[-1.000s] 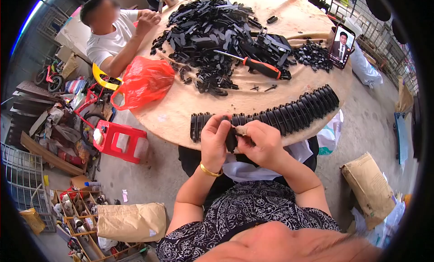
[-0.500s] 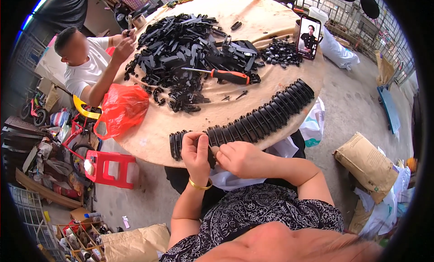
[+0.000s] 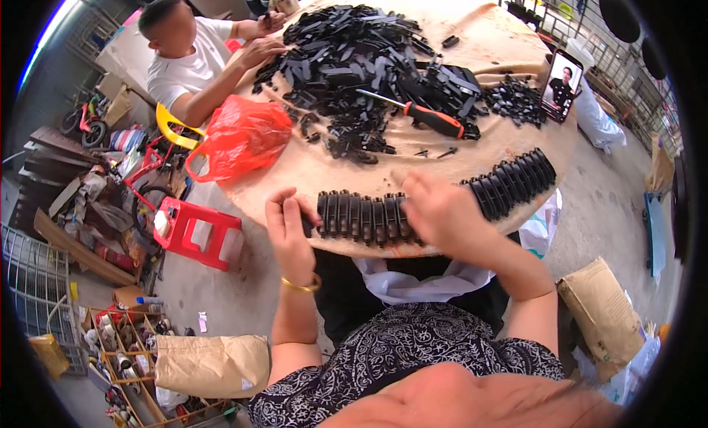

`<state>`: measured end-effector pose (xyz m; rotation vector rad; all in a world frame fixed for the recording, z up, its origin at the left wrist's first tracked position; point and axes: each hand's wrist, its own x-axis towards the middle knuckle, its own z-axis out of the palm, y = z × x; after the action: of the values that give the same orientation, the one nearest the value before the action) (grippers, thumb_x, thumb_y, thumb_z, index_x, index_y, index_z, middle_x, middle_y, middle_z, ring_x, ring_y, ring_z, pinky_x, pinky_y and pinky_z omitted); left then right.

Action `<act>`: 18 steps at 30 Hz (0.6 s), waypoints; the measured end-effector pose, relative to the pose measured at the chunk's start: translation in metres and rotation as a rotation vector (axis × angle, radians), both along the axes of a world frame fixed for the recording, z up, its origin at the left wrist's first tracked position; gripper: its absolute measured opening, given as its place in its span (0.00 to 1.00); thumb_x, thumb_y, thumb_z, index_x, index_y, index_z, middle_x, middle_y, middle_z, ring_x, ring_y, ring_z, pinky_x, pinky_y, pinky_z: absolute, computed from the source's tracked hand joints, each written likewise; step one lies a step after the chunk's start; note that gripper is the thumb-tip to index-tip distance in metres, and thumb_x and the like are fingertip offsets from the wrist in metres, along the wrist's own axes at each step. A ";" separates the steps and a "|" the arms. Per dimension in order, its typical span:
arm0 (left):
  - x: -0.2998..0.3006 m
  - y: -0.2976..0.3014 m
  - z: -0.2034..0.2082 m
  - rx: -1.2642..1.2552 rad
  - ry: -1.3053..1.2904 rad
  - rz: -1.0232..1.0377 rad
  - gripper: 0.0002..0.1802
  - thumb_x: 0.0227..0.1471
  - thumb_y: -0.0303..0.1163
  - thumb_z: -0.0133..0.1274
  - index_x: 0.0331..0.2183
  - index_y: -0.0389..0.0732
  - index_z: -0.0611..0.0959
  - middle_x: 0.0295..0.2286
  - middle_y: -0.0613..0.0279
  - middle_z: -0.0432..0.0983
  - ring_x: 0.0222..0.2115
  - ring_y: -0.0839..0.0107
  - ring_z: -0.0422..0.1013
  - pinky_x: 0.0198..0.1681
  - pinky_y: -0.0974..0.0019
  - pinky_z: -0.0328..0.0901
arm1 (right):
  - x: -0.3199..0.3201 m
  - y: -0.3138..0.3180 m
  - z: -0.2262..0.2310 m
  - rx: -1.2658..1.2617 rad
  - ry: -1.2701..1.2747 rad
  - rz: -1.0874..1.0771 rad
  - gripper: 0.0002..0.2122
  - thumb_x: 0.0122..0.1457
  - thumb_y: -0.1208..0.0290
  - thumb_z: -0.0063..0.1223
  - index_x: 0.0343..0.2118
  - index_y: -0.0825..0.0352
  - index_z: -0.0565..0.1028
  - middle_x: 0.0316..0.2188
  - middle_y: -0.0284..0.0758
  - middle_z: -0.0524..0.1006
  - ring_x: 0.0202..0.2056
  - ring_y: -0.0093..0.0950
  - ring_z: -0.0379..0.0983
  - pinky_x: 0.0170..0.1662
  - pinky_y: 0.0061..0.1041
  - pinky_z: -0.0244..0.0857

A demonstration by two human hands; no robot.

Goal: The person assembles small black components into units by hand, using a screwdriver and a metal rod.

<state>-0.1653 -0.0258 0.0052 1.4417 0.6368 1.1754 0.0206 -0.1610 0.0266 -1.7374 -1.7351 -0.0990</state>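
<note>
Head view. My left hand [image 3: 289, 225], left of centre, is curled in a narrow pinch, thumb and fingers about a dark part [image 3: 307, 225] by the row's left end. My right hand [image 3: 448, 212], blurred, lies across the middle of the row, fingers together and loosely bent; cannot tell whether it holds anything.

Row of parts [image 3: 359, 216]: glossy black, ribbed, knobbed at the ends, set side by side; runs from centre to right of frame, bending upward; middle hidden by my right hand.

Edges: the tan-covered table [image 3: 509, 37] ends just below the row. Above the row, a strip of cloth gives room up to the screwdriver [image 3: 435, 120] and the black heap [image 3: 354, 52]. Red bag [image 3: 243, 140] bounds the left, phone [image 3: 561, 87] the upper right.
</note>
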 end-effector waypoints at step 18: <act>-0.010 0.033 -0.017 0.160 0.651 -0.025 0.15 0.39 0.32 0.58 0.30 0.35 0.73 0.25 0.57 0.72 0.24 0.69 0.68 0.30 0.68 0.64 | 0.046 0.082 -0.018 -0.113 0.008 0.005 0.07 0.44 0.74 0.55 0.23 0.72 0.70 0.26 0.41 0.72 0.27 0.37 0.72 0.30 0.30 0.65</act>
<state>-0.1755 0.0071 -0.0120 1.9820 0.9767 0.7329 0.0663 -0.0794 0.0084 -1.8108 -1.7696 0.0083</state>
